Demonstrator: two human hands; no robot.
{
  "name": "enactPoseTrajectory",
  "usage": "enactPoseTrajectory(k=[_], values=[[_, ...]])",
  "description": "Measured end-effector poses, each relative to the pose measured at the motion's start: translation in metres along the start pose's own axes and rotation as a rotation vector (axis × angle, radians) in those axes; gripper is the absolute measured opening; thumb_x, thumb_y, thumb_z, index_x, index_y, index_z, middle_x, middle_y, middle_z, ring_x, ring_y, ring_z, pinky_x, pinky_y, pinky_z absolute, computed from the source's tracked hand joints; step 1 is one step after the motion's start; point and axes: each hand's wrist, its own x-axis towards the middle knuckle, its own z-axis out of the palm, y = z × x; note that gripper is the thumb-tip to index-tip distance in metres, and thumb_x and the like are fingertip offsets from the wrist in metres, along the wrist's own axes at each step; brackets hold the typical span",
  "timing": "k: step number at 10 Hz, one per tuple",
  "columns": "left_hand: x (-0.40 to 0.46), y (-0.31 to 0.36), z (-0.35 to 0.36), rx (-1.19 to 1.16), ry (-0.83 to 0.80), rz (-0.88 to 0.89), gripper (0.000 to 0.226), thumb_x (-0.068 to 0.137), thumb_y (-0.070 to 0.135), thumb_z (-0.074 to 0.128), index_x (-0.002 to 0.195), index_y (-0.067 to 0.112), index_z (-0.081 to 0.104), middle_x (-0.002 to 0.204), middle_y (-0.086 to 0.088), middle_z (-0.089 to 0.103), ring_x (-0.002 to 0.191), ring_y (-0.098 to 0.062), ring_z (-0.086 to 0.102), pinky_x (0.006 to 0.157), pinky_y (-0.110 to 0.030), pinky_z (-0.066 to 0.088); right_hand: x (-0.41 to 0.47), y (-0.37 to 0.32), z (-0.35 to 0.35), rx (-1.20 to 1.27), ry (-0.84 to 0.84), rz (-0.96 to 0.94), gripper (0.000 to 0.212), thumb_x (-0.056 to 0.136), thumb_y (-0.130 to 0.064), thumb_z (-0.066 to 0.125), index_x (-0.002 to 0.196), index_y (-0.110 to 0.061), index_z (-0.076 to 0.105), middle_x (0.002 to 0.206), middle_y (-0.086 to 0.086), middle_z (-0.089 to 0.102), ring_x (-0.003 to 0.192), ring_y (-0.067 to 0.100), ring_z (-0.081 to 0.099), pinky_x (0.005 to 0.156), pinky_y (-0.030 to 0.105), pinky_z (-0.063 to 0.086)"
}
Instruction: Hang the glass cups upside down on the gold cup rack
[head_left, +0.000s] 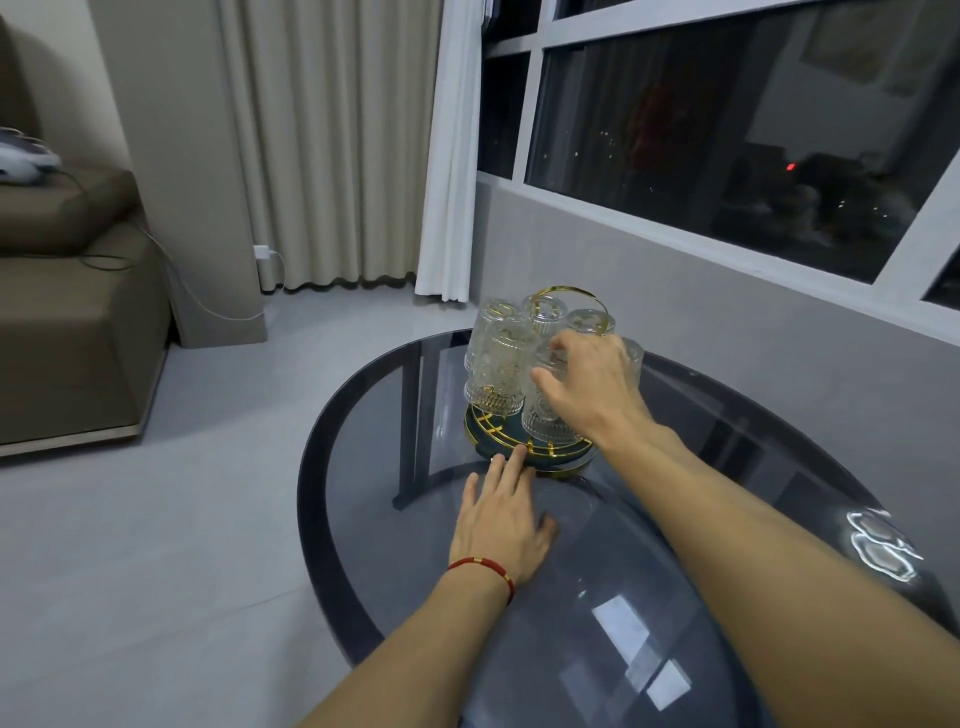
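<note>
On a smoked-glass oval worktop (675, 597) beside a dark window (727, 130) and pale curtains (322, 145), the gold cup rack (530, 441) stands near the far edge, crowded with upturned glass cups (501, 369). The right hand (592, 387) closes around one cup at the rack's near side, hiding most of it. The left hand (501, 525) lies flat and spread, empty, fingertips touching the rack's base.

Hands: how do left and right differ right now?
The left hand lies flat, palm down on the glass table, fingertips at the gold rack base; the right hand is raised, curled over an upside-down cup on the rack. The left wrist has a red bracelet; the right is bare. Both reach toward the rack.
</note>
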Motion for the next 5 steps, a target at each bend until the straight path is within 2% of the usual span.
enactPoseTrajectory(k=[1,2,3,4,5], values=[[-0.001,0.001,-0.001,-0.004,0.002,-0.003,0.065,0.094,0.038,0.046,0.154,0.016,0.033,0.171,0.004,0.005,0.157,-0.020,0.003,0.126,-0.048,0.007,-0.003,0.005,0.008,0.000,0.000,-0.021,0.042,0.104,-0.042,0.056,0.134,-0.014,0.063,0.127,0.008,0.074,0.128,0.030,0.046,0.100,0.043,0.042],[-0.001,0.000,-0.001,0.000,-0.002,0.002,0.064,0.094,0.037,0.046,0.153,0.016,0.034,0.171,0.003,0.006,0.157,-0.021,0.004,0.126,-0.048,0.008,-0.005,0.011,0.012,-0.095,0.001,-0.032,0.047,0.107,-0.049,0.046,0.139,-0.018,0.060,0.139,0.004,0.068,0.133,0.029,0.044,0.103,0.044,0.040],[-0.001,-0.001,-0.003,-0.017,0.005,0.009,0.063,0.094,0.036,0.049,0.152,0.017,0.035,0.171,0.003,0.008,0.156,-0.021,0.006,0.126,-0.047,0.008,-0.008,0.016,0.012,-0.113,-0.059,-0.043,0.055,0.107,-0.050,0.044,0.153,-0.019,0.047,0.158,0.007,0.052,0.146,0.030,0.037,0.112,0.049,0.037],[-0.004,-0.002,-0.002,-0.039,0.012,0.016,0.058,0.095,0.032,0.053,0.150,0.018,0.041,0.170,0.001,0.014,0.156,-0.020,0.011,0.126,-0.046,0.008,-0.025,0.024,0.010,0.077,-0.042,-0.064,0.061,0.109,-0.037,0.046,0.165,-0.016,0.030,0.173,0.013,0.028,0.161,0.030,0.019,0.126,0.049,0.024],[-0.008,-0.001,-0.009,-0.110,0.071,-0.010,0.042,0.095,0.025,0.058,0.137,0.018,0.059,0.163,-0.002,0.035,0.151,-0.020,0.027,0.124,-0.041,0.021,-0.056,0.037,0.004,0.265,0.125,-0.034,0.048,0.106,-0.024,0.052,0.152,-0.011,0.049,0.158,0.011,0.048,0.149,0.027,0.038,0.123,0.044,0.033]])
